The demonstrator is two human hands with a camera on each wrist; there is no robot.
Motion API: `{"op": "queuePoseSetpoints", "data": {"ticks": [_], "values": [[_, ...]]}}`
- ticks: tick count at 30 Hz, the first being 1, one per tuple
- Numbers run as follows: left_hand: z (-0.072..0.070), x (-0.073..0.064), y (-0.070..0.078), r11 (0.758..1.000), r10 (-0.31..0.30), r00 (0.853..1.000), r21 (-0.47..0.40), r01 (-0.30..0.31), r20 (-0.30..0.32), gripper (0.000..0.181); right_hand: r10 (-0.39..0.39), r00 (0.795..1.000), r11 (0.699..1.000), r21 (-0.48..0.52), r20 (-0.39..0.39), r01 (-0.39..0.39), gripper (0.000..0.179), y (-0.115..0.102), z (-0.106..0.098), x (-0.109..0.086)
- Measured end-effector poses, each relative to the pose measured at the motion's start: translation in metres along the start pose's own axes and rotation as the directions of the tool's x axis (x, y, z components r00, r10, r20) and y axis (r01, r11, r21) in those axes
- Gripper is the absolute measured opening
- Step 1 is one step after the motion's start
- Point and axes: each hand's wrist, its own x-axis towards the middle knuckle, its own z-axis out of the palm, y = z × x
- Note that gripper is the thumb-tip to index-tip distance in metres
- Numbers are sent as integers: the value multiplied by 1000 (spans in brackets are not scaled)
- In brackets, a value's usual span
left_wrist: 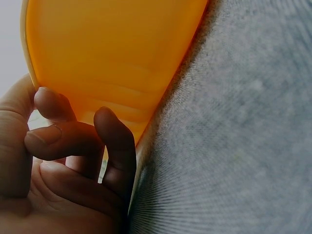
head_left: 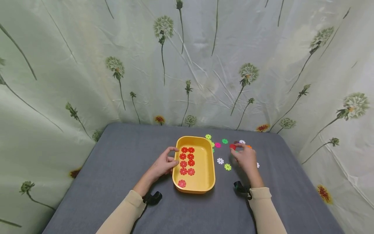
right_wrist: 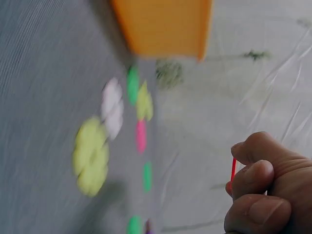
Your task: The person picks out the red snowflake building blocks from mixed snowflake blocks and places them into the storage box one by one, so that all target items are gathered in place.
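My left hand [head_left: 164, 164] holds the left side of a yellow plastic tray [head_left: 207, 187], with thumb and index finger at its rim. In the left wrist view, curled fingers [left_wrist: 114, 141] lie against the tray's outer wall [left_wrist: 122, 53]. Red notched flower-shaped discs [head_left: 182, 156] lie inside the tray, mostly in two columns on its left half. Right of the tray, my right hand [head_left: 246, 158] pinches another red disc [head_left: 232, 147] between thumb and fingertips, raised over the table. The right wrist view shows that disc [right_wrist: 233, 168] edge-on.
Loose flower discs lie on the grey table [head_left: 125, 152] right of the tray: white [head_left: 220, 161], yellow-green [head_left: 227, 167], pink [head_left: 218, 145], green [head_left: 224, 141] and others, some partly behind the right hand. A dandelion-print curtain [head_left: 204, 65] hangs behind the table.
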Motion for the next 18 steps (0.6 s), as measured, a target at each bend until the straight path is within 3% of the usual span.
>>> {"op": "queuePoseSetpoints", "data": {"ticks": [5,10,18], "values": [[-1,1,1,1000,2,1000,-3,-2,6,54,-85,995,996,26,58,84,39,-30,2,-15],[-1,-1,0,1000,6,1000,8,-6,10,54,-185,977,982,71,108,178,35,-56,10,-31],[0,-1,2,1000,8,1000,6,-8,5,54,-257,943,965,114,211,238,32,-82,30,-52]]}}
